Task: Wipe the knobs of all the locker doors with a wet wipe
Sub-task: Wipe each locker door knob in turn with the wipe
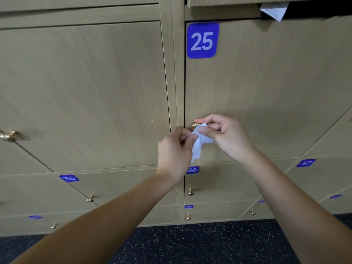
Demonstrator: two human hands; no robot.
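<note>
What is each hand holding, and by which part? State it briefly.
Both hands pinch the white wet wipe: left hand at its left edge, right hand at its upper part, by the brass knob of locker 25.

Both arms reach forward, left hand (176, 147) and right hand (223, 135) close together, fingers curled in a pinching grip.

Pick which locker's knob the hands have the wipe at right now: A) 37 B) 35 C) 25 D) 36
C: both the left hand and right hand pinch the white wipe at the brass knob on the door bearing the blue 25 label.
</note>
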